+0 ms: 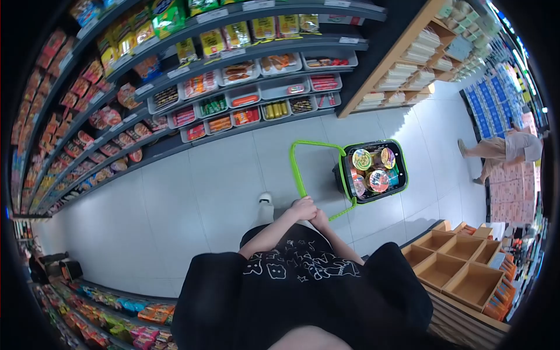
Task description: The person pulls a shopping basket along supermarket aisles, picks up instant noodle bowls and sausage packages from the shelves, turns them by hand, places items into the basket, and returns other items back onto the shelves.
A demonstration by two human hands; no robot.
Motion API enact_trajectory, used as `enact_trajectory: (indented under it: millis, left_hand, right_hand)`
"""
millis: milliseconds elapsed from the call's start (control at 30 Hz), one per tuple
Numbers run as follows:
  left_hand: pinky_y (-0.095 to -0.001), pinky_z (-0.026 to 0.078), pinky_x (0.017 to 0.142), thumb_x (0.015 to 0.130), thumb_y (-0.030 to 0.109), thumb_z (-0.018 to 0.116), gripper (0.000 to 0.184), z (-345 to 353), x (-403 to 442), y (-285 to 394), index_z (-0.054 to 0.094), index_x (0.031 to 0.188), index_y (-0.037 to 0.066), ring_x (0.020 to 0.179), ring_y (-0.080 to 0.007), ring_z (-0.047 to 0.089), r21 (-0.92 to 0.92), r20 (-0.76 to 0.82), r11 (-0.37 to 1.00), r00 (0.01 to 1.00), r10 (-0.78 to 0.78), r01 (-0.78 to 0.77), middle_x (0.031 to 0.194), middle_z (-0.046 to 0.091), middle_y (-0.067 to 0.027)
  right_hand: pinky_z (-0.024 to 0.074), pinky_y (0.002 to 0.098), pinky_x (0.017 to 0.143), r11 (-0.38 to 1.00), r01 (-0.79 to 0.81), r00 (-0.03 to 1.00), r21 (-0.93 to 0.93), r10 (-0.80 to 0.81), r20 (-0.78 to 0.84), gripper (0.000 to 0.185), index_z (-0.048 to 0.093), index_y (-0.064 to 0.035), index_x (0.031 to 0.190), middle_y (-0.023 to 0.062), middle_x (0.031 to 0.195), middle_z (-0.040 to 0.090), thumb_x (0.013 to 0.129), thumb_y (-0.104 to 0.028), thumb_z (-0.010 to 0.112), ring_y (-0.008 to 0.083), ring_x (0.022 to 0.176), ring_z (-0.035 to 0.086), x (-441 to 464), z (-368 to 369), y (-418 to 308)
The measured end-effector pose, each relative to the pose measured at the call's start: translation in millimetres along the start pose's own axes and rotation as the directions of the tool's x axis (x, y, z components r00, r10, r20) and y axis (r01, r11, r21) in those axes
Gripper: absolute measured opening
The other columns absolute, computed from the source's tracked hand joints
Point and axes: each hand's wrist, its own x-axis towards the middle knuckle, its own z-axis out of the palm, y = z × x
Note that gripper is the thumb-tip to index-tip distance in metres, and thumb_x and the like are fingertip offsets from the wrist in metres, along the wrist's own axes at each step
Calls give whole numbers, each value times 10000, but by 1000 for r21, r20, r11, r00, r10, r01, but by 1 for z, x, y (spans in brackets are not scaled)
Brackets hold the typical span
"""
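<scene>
So in the head view, there's a black shopping basket with a green rim [407, 175] just ahead and to the right of the wearer, seemingly down on the pale floor [221, 175]. Its green handle [297, 169] swings out toward their body. The left hand [303, 207] and right hand [319, 220] sit close together in front of the waist, fingers curled around the handle's bar. Some fingertips are hidden, so exact finger placement is anyone's guess.

Basket's holding several lidded tubs [379, 181]. Snack shelves [233, 55] run along the left and ahead, wooden bins [440, 269] are off to the right, and another person [501, 150] is well apart.

Handling-wise, the basket is probably stiff plastic with moderate heft, and smooth enough to slip a bit in sweaty palms. Mid-bar's the best grip, imo, since an off-center pull could tip it. Tubs look light but dentable; take them by the sides, not the thin lids.
</scene>
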Motion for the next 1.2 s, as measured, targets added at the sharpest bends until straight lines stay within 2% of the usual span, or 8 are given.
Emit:
enact_trajectory:
  millis: [67, 367, 567, 633, 700, 900, 1000, 1200]
  left_hand:
    - [-349, 324, 830, 644, 247, 496, 207, -4, -8, -4, 621, 624, 83, 778, -232, 532, 6, 217, 999, 975, 37, -39, 651, 581, -104]
    - [-336, 314, 843, 626, 173, 538, 104, -15, -112, -41, 585, 631, 80, 798, -198, 515, 17, 128, 987, 979, 156, -159, 709, 571, -55]
    - [-359, 230, 964, 627, 134, 534, 196, -6, -207, -108, 554, 814, 79, 931, -173, 475, 123, -48, 972, 977, 209, -202, 851, 539, -52]
    - [-379, 259, 945, 627, 123, 527, 210, -30, -231, -116, 541, 831, 72, 968, -167, 448, 136, -63, 979, 985, 163, -153, 914, 515, -43]
    - [-409, 292, 911, 619, 102, 540, 239, -60, -251, -122, 530, 853, 55, 1033, -170, 414, -81, -151, 995, 986, -77, 65, 1023, 474, -52]
    - [-415, 338, 841, 589, 74, 567, 326, -131, -288, -132, 496, 904, 32, 1132, -192, 340, -83, -331, 983, 926, -183, 165, 1115, 431, -81]
    - [-374, 351, 837, 574, 69, 573, 335, -142, -305, -147, 494, 897, 27, 1108, -209, 365, -57, -447, 991, 884, -137, 125, 1099, 442, -92]
    - [-314, 383, 797, 590, 73, 532, 280, -163, -352, -172, 488, 864, 37, 1062, -191, 395, -126, -503, 984, 846, -176, 130, 986, 471, -68]
  right_hand:
    - [444, 393, 627, 1000, 19, 1000, -16, -20, -8, 313, 569, -17, 825, 199, 757, 580, 651, -277, 570, 342, 760, 562, -11, 8, -7]
    - [435, 414, 632, 988, 138, 990, 67, -139, 2, 322, 523, -39, 900, 204, 767, 569, 639, -218, 579, 371, 761, 540, -23, 95, -48]
    - [441, 423, 624, 978, 12, 996, -209, -29, -82, 321, 524, -16, 858, 204, 712, 570, 666, -273, 537, 350, 719, 561, -18, 184, -110]
    - [454, 401, 547, 993, -108, 992, -55, 111, 52, 332, 510, 16, 869, 192, 621, 561, 678, -255, 531, 312, 593, 579, -10, 189, -162]
    - [446, 372, 460, 999, 21, 994, 38, -17, -112, 324, 487, 50, 877, 171, 536, 543, 701, -221, 514, 283, 474, 562, 4, 205, -188]
    - [392, 272, 328, 935, 293, 949, 200, -259, -179, 134, 456, 33, 781, 104, 506, 524, 740, -90, 491, 166, 388, 523, 22, 210, -261]
    - [393, 259, 341, 882, 177, 978, 436, -208, 26, 121, 503, 37, 760, 78, 496, 524, 745, -82, 486, 134, 405, 524, 18, 211, -301]
    - [404, 263, 386, 875, 105, 950, 472, -228, 212, 121, 532, 38, 697, 92, 528, 540, 724, -76, 502, 123, 458, 532, 21, 249, -337]
